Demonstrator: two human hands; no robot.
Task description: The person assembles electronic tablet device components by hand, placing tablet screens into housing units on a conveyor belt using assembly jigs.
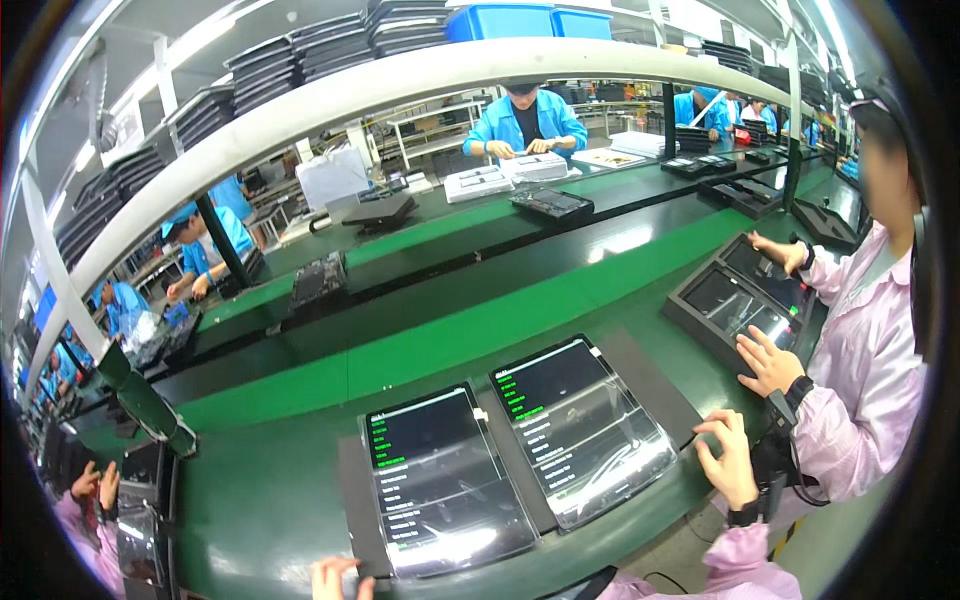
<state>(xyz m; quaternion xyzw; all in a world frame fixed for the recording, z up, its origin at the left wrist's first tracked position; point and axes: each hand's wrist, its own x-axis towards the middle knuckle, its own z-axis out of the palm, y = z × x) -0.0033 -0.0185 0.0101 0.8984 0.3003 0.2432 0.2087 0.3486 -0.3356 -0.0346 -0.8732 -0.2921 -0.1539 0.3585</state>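
Left hand (340, 580), cut off at bottom edge, grip unclear; right hand (728, 460) half-open, lower right.
Left tablet (450, 482) and right tablet (584, 432), lower centre: long axes slant, tops toward upper left.

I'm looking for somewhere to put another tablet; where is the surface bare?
Widest is the green tabletop between the black mat under the left tablet and the dark devices at far left. The green strip beyond both tablets is bare too. The right side is crowded: right tablet, right hand near its edge, then a co-worker's tray.
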